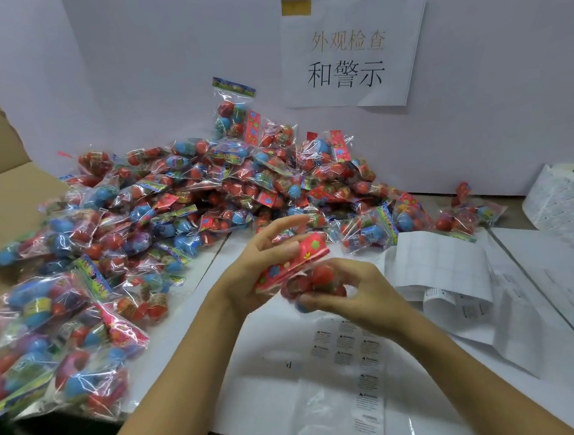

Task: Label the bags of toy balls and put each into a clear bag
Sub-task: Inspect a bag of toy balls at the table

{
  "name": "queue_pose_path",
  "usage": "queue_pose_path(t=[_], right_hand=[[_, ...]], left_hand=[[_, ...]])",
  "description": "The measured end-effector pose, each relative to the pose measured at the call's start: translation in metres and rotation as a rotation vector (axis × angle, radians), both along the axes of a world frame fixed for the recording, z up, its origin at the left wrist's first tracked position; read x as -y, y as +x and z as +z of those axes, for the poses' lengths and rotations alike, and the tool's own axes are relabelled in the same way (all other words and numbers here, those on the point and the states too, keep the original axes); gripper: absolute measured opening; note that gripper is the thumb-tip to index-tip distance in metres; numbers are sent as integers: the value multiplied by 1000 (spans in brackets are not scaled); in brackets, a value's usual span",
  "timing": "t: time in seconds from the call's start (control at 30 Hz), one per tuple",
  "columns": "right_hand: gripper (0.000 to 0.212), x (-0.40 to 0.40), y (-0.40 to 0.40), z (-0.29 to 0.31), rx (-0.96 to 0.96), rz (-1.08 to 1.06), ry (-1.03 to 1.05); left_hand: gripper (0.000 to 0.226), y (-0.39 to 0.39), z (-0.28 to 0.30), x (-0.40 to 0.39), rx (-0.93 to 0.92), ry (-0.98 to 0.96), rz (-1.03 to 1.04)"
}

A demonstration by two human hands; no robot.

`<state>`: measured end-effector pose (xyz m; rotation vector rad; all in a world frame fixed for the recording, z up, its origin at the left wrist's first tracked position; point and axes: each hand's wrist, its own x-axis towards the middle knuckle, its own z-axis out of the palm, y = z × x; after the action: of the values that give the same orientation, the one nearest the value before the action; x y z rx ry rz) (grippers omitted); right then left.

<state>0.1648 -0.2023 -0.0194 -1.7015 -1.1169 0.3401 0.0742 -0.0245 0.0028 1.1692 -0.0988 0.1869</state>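
Holding one bag of toy balls (304,277): left hand (261,264) loosely, right hand (350,291) curled tightly underneath.

The bag of balls (304,277) in the fingers (323,298) has red balls and a red top with blue and green flowers. Behind the fingers, the pile of bags (181,198) is red and blue (some purple). The tabletop (195,293) is white.

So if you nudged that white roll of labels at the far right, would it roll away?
Possibly. The label roll is round with a hollow core, so it could roll. Its loose tail of labels would likely drag and slow it. It looks like paper, probably light.
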Motion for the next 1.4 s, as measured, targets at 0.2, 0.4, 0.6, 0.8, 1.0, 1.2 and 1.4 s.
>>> queue_pose_path(t=[0.2, 0.4, 0.6, 0.8, 1.0, 1.2, 1.4], right_hand=[[33, -6, -5, -6, -454, -93, 121], [41, 5, -7, -14, -606, -168, 42], [49, 17, 1, -13, -467, -270, 21], [36, 19, 1, -16, -440, -224, 49], [37, 19, 3, -18, -462, -226, 65], [27, 17, 5, -19, -551, -272, 104], [15, 17, 8, -19, -632, -339, 179]], left_hand=[[58, 8, -27, 14, -142, -328, 214], [48, 6, -47, 31, -199, 63, 250], [40, 5, -51, 26, -214, 154, 219], [35, 3, -54, 25, -159, 179, 190], [16, 6, -57, 29, -134, 204, 328], [12, 7, -56, 33, -173, 179, 313], [24, 7, -54, 33, -221, 153, 224]])
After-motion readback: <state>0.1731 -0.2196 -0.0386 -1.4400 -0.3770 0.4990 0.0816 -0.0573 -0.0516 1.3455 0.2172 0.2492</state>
